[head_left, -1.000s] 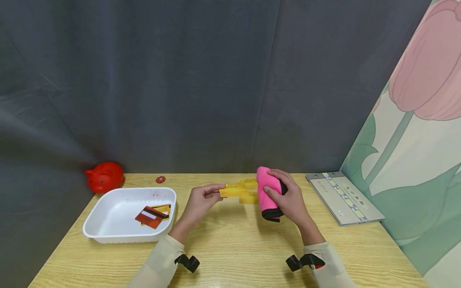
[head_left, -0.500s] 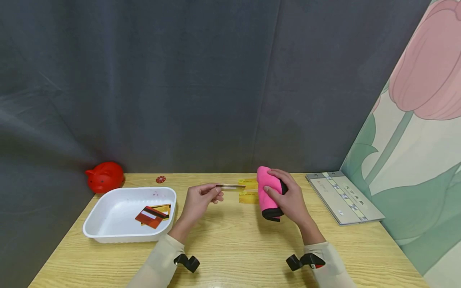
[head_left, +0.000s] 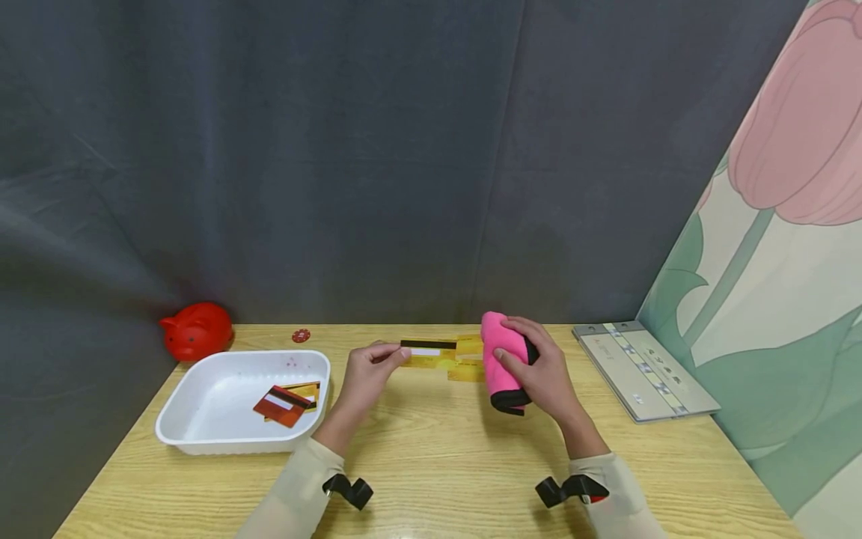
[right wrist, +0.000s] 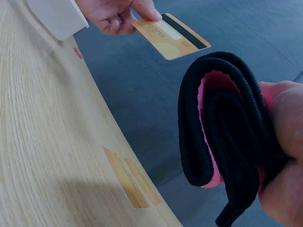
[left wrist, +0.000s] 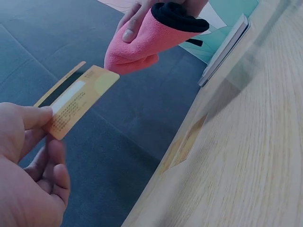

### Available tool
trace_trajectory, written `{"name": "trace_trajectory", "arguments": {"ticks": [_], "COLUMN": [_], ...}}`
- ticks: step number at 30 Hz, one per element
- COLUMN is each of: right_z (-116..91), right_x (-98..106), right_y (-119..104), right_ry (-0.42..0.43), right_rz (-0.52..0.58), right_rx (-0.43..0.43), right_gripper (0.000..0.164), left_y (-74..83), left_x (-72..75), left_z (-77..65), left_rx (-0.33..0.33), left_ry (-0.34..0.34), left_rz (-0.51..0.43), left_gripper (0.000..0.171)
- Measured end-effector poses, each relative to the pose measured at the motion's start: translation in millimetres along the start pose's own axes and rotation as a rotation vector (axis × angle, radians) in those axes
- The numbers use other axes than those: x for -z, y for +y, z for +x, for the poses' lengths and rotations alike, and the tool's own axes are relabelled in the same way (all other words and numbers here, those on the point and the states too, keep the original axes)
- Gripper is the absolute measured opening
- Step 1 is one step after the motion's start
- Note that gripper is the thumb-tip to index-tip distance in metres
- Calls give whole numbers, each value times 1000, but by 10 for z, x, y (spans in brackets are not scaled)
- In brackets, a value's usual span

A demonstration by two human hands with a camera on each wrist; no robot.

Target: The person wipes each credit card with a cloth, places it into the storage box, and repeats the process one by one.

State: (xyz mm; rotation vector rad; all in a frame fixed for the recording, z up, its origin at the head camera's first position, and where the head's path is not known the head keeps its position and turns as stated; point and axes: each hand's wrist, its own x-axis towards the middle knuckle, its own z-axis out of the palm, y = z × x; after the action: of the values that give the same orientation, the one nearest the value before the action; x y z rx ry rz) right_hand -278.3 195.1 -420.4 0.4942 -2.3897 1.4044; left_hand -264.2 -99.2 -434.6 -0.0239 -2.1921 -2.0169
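My left hand [head_left: 369, 374] pinches a yellow bank card [left wrist: 78, 97] by one end between thumb and fingers. The card's back, with a black stripe and a white strip, faces up in the head view. My right hand [head_left: 544, 368] grips a folded pink cloth [head_left: 500, 363] with black edging, held over the table. In the right wrist view the cloth's layered black edge [right wrist: 191, 142] shows, with the card a little apart from it. Yellow cards [head_left: 465, 372] lie on the table below, partly behind the cloth and the held card.
To the left stands a white tray [head_left: 176, 408] with a red card [head_left: 279, 408] over yellow ones. Behind it are a red piggy bank [head_left: 197, 333] and a red chip [head_left: 300, 336]. A grey-white binder [head_left: 640, 370] lies at right by the wall.
My left hand has turned the card over, from its yellow front through edge-on to the striped back. The right hand and cloth have stayed in place.
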Motion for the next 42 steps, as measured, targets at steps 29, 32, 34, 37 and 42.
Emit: {"name": "trace_trajectory", "arguments": {"ticks": [29,32,34,37,42], "right_z": [-3,-6,-10,-20,-54], "right_x": [-8,-20,-36,-74,-177], "right_y": [-4,-19,-35,-58,-86], "right_ry": [1,-6,-14,-19,-37], "right_rz": [8,10,8,10,26], "right_rx": [-10,-5,-2,13,56], "right_gripper": [50,49,50,50,49], "left_y": [-35,-42,-47,-55,-73], "left_x": [-5,-11,-16,-27,-38], "left_z": [9,-3,-11,-18,-32], "left_rx": [-93,-96,-99,-104,-98], "left_ry": [-125,-148,-154,-160,-172], "left_rz": [-66,-48,-34,-21,-7], "left_gripper": [45,47,49,50,50]}}
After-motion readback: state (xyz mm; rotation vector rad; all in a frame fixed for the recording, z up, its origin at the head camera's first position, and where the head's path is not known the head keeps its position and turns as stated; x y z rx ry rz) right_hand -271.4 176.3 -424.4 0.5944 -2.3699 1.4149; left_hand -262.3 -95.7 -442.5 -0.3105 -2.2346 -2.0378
